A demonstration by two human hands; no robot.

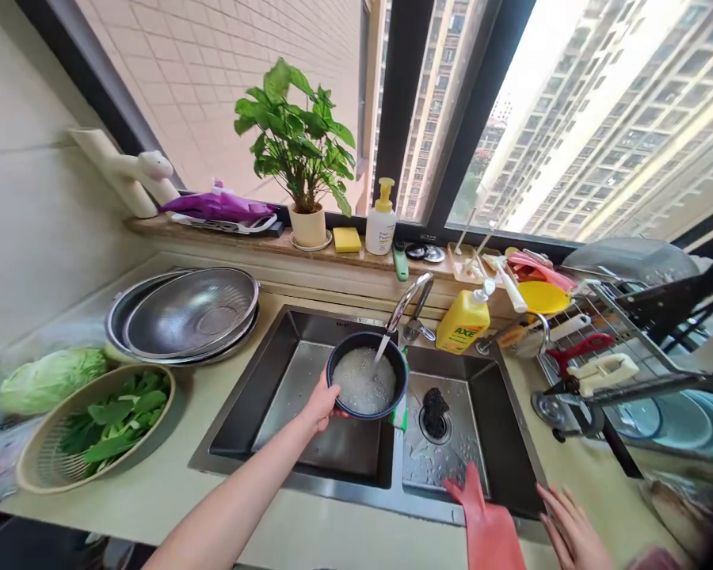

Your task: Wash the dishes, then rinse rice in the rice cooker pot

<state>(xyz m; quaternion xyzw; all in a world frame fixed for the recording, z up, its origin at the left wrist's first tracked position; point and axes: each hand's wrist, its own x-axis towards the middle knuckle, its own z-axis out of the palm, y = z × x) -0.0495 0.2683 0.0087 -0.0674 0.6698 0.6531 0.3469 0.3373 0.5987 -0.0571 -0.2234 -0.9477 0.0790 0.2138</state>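
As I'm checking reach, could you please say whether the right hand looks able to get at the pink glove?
Probably yes: the right hand appears empty beside the pink glove, with nothing visible blocking the gap between.

The pot [399,370] looks smooth, the faucet [400,304] glossy metal, the sink [291,380] duller metal

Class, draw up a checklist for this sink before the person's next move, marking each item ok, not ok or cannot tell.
1. Left hand grips the pot: ok.
2. Stream from the tap lands inside the pot: ok.
3. Cloudy contents sit below the rim: ok.
4. Right hand looks free, near the pink glove: ok.
5. Drain uncovered: not ok, a black scrubber lies over it.
6. Pot's underside supported: cannot tell, hidden.
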